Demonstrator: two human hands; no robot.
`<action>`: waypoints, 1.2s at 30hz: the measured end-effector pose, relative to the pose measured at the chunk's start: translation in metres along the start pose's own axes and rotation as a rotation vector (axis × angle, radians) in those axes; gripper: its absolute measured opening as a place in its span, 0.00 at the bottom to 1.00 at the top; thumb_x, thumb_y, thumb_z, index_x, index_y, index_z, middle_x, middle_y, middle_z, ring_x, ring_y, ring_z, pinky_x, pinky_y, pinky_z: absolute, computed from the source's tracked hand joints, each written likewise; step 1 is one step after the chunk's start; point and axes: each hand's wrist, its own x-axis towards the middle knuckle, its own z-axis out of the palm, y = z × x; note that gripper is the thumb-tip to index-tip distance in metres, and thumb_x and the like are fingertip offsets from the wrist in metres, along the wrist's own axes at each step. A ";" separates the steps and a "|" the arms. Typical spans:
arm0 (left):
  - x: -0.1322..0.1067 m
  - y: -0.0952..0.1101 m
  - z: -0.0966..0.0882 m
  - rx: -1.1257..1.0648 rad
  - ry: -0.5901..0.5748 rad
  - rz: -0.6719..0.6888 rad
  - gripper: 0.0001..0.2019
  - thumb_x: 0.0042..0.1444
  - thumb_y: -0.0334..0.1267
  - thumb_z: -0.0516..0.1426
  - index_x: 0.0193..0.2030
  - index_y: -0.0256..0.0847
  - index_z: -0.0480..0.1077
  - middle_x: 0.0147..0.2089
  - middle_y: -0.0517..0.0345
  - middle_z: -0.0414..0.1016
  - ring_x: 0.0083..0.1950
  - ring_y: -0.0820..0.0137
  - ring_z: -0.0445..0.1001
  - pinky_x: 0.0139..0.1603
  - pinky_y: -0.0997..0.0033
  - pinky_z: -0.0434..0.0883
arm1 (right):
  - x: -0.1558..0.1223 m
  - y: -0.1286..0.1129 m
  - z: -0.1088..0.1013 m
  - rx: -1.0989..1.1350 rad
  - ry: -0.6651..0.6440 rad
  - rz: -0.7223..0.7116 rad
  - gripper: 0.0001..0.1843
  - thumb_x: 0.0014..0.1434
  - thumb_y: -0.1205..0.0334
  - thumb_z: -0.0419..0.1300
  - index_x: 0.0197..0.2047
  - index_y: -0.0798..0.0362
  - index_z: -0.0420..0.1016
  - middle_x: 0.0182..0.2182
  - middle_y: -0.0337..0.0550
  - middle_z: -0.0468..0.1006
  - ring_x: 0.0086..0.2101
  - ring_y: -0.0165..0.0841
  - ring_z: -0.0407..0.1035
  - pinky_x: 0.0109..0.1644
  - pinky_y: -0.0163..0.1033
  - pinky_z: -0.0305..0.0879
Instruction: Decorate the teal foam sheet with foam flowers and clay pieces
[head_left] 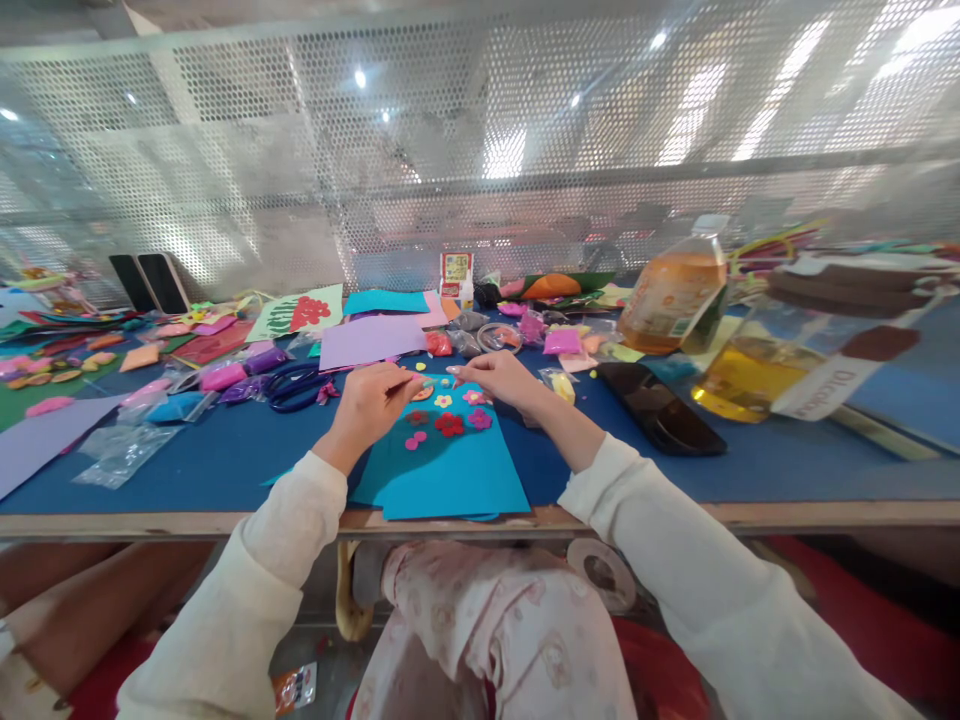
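Observation:
A turquoise foam sheet (450,472) lies at the table's front edge with several small foam flowers on it, among them a red flower (450,424), a yellow flower (443,401) and pink flowers (415,439). My left hand (373,397) is closed in a pinch over the sheet's far edge. My right hand (501,378) is also pinched, its fingertips meeting the left hand's near a tiny piece I cannot make out. Both hands hover just above the flowers.
The blue table top (225,465) holds scissors (296,387), a purple sheet (371,340), plastic bags of foam bits (124,452), a black phone (660,407), two bottles of amber liquid (670,297) and a small glue bottle (466,290). Perforated metal mesh (480,150) stands behind.

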 end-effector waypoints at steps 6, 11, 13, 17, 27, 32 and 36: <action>0.002 0.002 -0.001 0.019 -0.032 -0.061 0.15 0.61 0.37 0.47 0.46 0.34 0.70 0.35 0.50 0.74 0.35 0.72 0.71 0.37 0.74 0.69 | 0.002 0.002 -0.001 -0.028 -0.011 -0.005 0.24 0.49 0.45 0.57 0.29 0.59 0.79 0.10 0.32 0.57 0.15 0.22 0.49 0.21 0.32 0.42; 0.001 0.000 0.001 0.007 -0.028 -0.044 0.15 0.59 0.36 0.49 0.49 0.35 0.70 0.40 0.49 0.75 0.38 0.70 0.73 0.40 0.72 0.71 | 0.002 0.002 0.000 -0.037 -0.007 0.005 0.25 0.48 0.43 0.57 0.29 0.60 0.79 0.10 0.32 0.57 0.16 0.22 0.48 0.21 0.33 0.42; 0.000 -0.002 0.002 -0.014 -0.020 -0.038 0.13 0.58 0.36 0.51 0.46 0.37 0.72 0.41 0.51 0.76 0.40 0.70 0.74 0.42 0.71 0.71 | 0.001 0.002 0.000 -0.041 -0.004 0.007 0.25 0.48 0.44 0.57 0.29 0.60 0.79 0.10 0.32 0.56 0.16 0.22 0.48 0.21 0.33 0.42; 0.000 -0.003 0.003 -0.047 -0.044 -0.076 0.09 0.56 0.37 0.54 0.38 0.38 0.74 0.36 0.54 0.78 0.36 0.69 0.76 0.38 0.72 0.72 | 0.001 0.002 0.000 -0.033 0.001 0.006 0.24 0.48 0.45 0.57 0.29 0.60 0.79 0.10 0.32 0.57 0.16 0.22 0.48 0.21 0.33 0.42; -0.004 -0.003 0.003 -0.088 -0.086 -0.100 0.10 0.52 0.43 0.58 0.29 0.39 0.75 0.24 0.59 0.75 0.25 0.74 0.72 0.27 0.77 0.67 | 0.002 0.002 0.000 -0.023 -0.006 0.012 0.25 0.47 0.44 0.58 0.29 0.60 0.79 0.10 0.32 0.56 0.16 0.22 0.49 0.21 0.32 0.43; -0.001 -0.006 0.005 0.020 -0.111 0.019 0.13 0.59 0.35 0.50 0.44 0.34 0.73 0.35 0.50 0.76 0.35 0.70 0.74 0.35 0.73 0.70 | 0.002 0.002 -0.001 -0.034 -0.003 0.002 0.24 0.48 0.44 0.58 0.28 0.60 0.79 0.10 0.32 0.56 0.15 0.22 0.48 0.21 0.32 0.42; -0.001 -0.006 0.005 0.036 -0.104 0.020 0.13 0.58 0.35 0.51 0.46 0.35 0.72 0.39 0.50 0.76 0.39 0.69 0.74 0.39 0.71 0.71 | 0.002 0.003 -0.002 -0.036 -0.006 -0.005 0.23 0.48 0.44 0.58 0.28 0.59 0.79 0.10 0.32 0.55 0.15 0.21 0.48 0.21 0.32 0.42</action>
